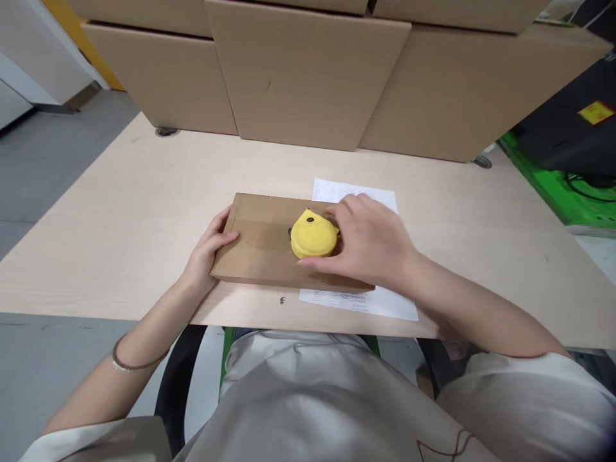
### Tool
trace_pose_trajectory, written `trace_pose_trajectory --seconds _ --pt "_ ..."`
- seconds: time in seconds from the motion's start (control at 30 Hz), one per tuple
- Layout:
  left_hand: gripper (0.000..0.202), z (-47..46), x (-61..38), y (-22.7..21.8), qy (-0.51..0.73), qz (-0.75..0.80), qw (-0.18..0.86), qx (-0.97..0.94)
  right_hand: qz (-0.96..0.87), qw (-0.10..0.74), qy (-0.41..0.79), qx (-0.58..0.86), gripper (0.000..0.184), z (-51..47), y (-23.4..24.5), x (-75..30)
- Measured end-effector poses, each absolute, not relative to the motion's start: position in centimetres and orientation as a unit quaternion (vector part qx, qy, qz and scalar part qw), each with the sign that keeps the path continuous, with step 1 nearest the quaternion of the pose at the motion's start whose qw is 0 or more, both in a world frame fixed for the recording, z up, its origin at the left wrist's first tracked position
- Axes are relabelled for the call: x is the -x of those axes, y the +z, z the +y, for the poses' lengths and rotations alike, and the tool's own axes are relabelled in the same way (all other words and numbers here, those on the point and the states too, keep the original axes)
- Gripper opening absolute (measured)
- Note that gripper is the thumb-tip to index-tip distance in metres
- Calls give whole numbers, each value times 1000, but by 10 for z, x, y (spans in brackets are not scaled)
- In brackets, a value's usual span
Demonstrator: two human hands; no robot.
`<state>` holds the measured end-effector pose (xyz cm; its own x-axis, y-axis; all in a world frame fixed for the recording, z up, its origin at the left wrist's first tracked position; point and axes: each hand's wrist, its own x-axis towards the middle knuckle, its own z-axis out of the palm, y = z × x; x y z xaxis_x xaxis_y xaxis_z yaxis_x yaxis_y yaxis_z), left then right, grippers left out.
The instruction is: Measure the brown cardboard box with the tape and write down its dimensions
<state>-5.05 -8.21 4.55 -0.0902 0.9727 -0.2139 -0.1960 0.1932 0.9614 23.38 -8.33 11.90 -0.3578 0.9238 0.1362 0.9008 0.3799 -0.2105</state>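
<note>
A flat brown cardboard box lies slightly tilted over the front part of the table. My left hand grips its left end, thumb on top and the other fingers round the side. On the box's upper face is a small rounded yellow object, soft-looking, with a pointed top and black spots; its exact kind is unclear. My right hand curves round it from the right, thumb along its near edge and fingers at its far side. That hand is somewhat blurred and hides the box's right end.
Printed paper lies partly beneath the box, showing beyond and in front of it. A small black mark or item is near the table edge. Large cardboard boxes stand stacked along the back of the table. A green-and-black structure is at right.
</note>
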Motion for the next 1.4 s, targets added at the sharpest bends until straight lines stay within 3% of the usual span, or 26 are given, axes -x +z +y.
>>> trace_pose_trajectory --seconds 0.17,0.33,0.4,0.63,0.8,0.9,1.03,1.1,1.23,1.33,1.4 --pt "39 -70 53 41 548 553 528 -339 -832 101 85 539 60 -75 113 -222" --pt "32 -63 57 37 493 636 459 -377 -715 231 134 646 45 -74 115 -283" --pt "35 -62 56 36 486 629 457 -399 -659 277 162 680 42 -74 110 -308" --pt "40 -69 48 33 488 626 434 -427 -588 301 333 673 53 -83 85 -322" --pt "59 -81 45 56 542 599 514 -289 -536 464 415 571 52 -69 104 -299" --pt "72 -94 40 80 593 485 527 -369 -488 554 428 521 56 -35 123 -284" --pt "112 -119 23 92 568 365 461 -576 -441 572 483 494 71 22 126 -258" --pt "122 -129 9 84 541 329 392 -667 -465 582 464 480 80 44 114 -241" --pt "118 -135 -13 53 516 297 298 -746 -590 513 365 506 88 60 83 -215" --pt "113 -134 -11 38 487 293 289 -770 -593 482 392 512 87 60 72 -212" --pt "100 -132 -3 39 465 274 312 -782 -541 497 433 522 76 63 75 -220"
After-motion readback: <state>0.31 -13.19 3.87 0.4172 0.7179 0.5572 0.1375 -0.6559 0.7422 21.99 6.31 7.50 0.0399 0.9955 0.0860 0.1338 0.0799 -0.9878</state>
